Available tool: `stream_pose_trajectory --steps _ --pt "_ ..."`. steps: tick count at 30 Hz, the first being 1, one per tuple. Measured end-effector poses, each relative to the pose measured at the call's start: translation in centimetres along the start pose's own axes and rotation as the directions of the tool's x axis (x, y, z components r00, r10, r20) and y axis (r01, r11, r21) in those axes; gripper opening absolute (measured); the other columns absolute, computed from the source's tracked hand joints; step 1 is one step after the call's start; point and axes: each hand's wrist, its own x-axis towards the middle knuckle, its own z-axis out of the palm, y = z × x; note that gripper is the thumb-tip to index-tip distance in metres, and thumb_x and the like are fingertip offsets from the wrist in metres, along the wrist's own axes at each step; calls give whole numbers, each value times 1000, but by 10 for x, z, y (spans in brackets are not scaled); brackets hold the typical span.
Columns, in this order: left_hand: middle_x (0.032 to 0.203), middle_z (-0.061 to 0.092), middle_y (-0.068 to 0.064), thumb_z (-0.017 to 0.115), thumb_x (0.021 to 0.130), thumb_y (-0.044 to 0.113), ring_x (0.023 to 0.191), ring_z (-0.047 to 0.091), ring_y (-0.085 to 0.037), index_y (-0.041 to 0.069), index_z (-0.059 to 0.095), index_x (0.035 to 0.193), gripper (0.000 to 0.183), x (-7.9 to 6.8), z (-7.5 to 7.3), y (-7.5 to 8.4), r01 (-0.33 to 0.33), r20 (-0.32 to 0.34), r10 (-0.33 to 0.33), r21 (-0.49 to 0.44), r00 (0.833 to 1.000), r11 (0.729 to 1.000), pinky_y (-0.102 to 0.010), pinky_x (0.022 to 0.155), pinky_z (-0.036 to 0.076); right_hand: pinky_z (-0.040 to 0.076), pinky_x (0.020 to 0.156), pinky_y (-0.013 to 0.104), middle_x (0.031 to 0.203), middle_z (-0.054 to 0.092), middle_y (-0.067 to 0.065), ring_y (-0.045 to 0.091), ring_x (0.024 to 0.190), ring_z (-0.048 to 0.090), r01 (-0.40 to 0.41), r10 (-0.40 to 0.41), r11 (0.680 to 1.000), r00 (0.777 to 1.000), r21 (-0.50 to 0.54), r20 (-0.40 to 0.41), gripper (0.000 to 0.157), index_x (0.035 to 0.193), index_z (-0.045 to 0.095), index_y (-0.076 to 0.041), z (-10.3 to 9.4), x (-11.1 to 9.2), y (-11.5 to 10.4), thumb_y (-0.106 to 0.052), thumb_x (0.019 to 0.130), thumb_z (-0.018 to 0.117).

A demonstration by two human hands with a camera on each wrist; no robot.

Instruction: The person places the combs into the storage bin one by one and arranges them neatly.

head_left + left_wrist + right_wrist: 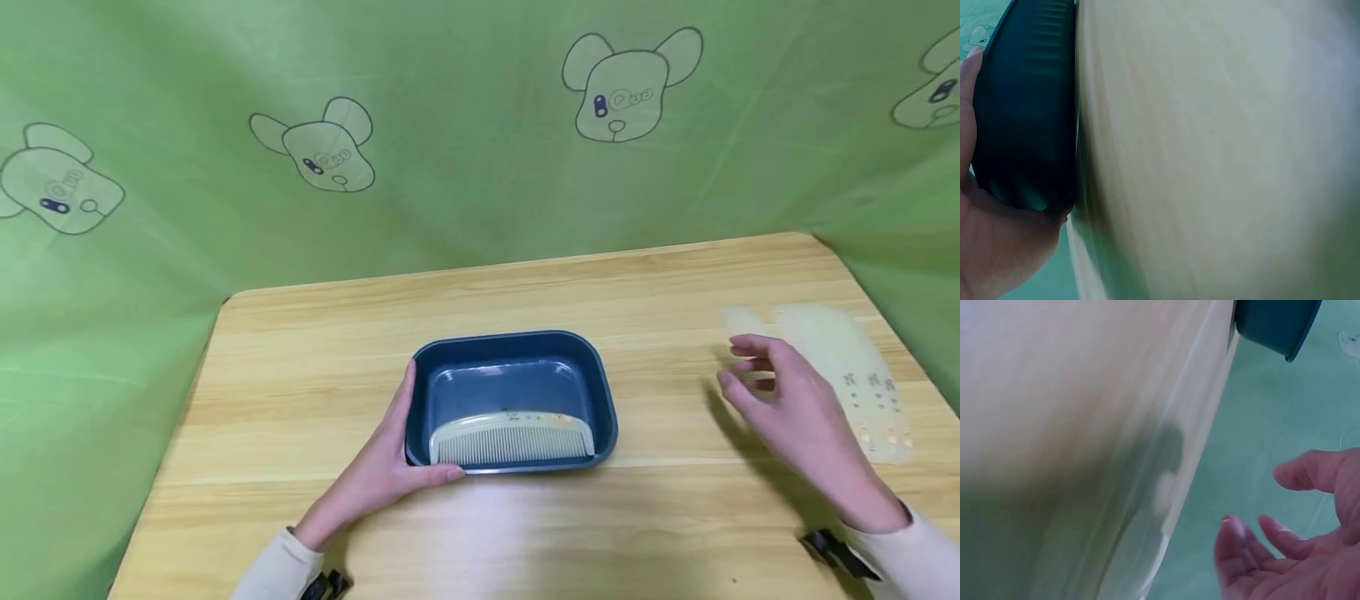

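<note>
In the head view a dark blue rectangular plastic tray (498, 383) stands near the middle of the table. A pale green comb (517, 422) lies along the tray's near side, its teeth toward me. My left hand (378, 462) holds the tray's near left corner, thumb along the front wall and fingers along the left side; the left wrist view shows this hand (1004, 244) against the tray's outer wall (1025, 106). My right hand (802, 408) hovers with loosely bent fingers and nothing in them, beside several overlapping pale combs (840, 342) that it partly hides.
The wooden table (315, 358) has rounded far corners. Green cloth (480, 167) with printed bear heads hangs behind it and along both sides. The right wrist view shows the tray's end (1275, 325) at the upper right, apart from the right hand.
</note>
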Motion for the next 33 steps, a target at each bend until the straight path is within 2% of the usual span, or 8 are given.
stream_pose_trajectory --steps 2,5,9,15,19,22,28,33 --pt "182 -5 5 101 80 38 165 4 -28 42 -10 174 145 -1 -1 0 5 -1 -5 0 1000 1000 -66 126 14 49 79 21 133 60 37 55 107 65 -22 23 1000 999 -17 34 57 150 51 12 -1 -1 5 -14 105 74" --pt "182 -5 5 101 80 36 165 5 -27 40 -10 174 145 -3 -1 0 5 1 -5 -4 1000 1000 -65 127 14 54 89 50 136 54 43 60 113 58 -18 20 999 998 -37 65 60 150 46 18 -1 -2 13 -10 105 73" --pt "181 -5 6 101 80 37 165 5 -28 40 -10 174 146 -2 0 0 -4 5 4 -8 1000 1000 -66 126 15 37 95 82 136 46 49 65 121 45 -5 12 997 996 -78 87 61 149 42 23 -2 -6 21 -3 103 71" --pt "183 -3 1 101 79 41 165 7 -32 38 -9 175 145 0 2 -2 -25 -6 25 4 1000 1000 -72 123 17 23 104 87 140 37 54 74 127 30 -5 23 988 993 -152 118 66 150 36 26 -8 -7 29 3 98 71" --pt "183 -4 -2 100 81 41 165 7 -34 38 -9 175 144 1 3 -2 -26 -4 26 1 1000 1000 -74 122 17 24 98 89 143 32 54 76 126 26 -6 32 981 990 -194 135 69 151 36 24 -11 -8 33 7 95 72" --pt "182 -5 4 100 80 39 165 5 -30 41 -10 174 144 1 2 -1 -6 4 6 -6 1000 1000 -70 125 15 25 93 89 143 30 55 75 125 26 4 24 979 990 -204 137 73 153 35 21 -12 -7 35 9 93 73" --pt "181 -5 7 101 81 36 165 4 -27 43 -10 174 144 1 2 -2 7 4 -7 -1 1000 1000 -68 126 14 15 103 91 140 25 62 79 125 22 -2 25 983 992 -183 123 83 157 25 23 -13 -4 34 10 92 75" --pt "182 -5 6 100 81 38 165 4 -27 43 -10 174 144 0 1 -1 12 4 -12 5 1000 1000 -67 126 14 24 97 89 136 23 64 77 124 23 -59 89 980 984 -192 152 86 156 20 27 -14 0 32 1 96 76"
